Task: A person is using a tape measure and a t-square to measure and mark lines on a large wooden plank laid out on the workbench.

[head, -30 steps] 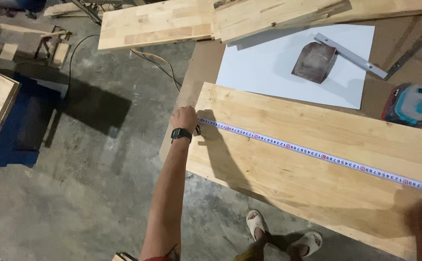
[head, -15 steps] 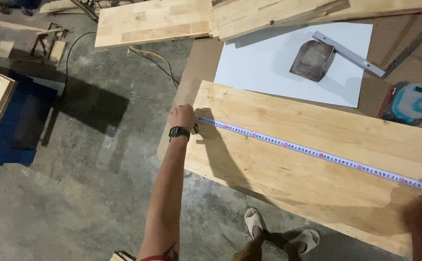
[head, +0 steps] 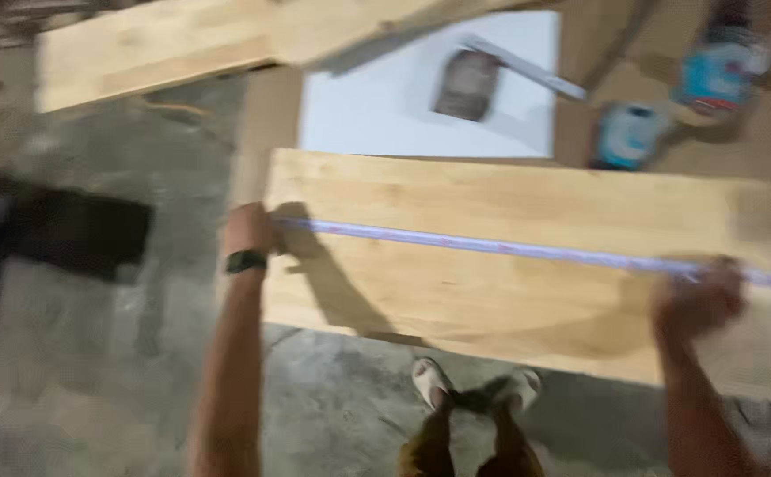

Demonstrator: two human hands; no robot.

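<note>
I'm seeing my left hand (head: 248, 231) pinching the tape (head: 491, 247) end at the left edge of the board (head: 509, 291). My right hand (head: 699, 300) is closing over the tape farther right; frame is motion-blurred, so I'm calling that a probable grip, not a confirmed one. Tape is lying flat across the board's top face, running lengthwise between both hands.

Handling, my judgement: the tape is a thin, springy steel strip, light, slick, prone to kinking or snapping back if slack. Best held by the end hook and pressed down near the reading point. The board is pale glued-up timber, flat, stiff, likely heavy; lift by the long edges, not the corners.

Rest: white sheet (head: 359, 106) behind the board, with a metal square (head: 527, 71) and a dark block (head: 467, 86) on it. Blue-and-grey tools (head: 628, 134) to the right, shapes smeared. Second plank (head: 173, 40) top left. Rough concrete floor (head: 94, 371) below; black watch (head: 246, 261) on left wrist.
</note>
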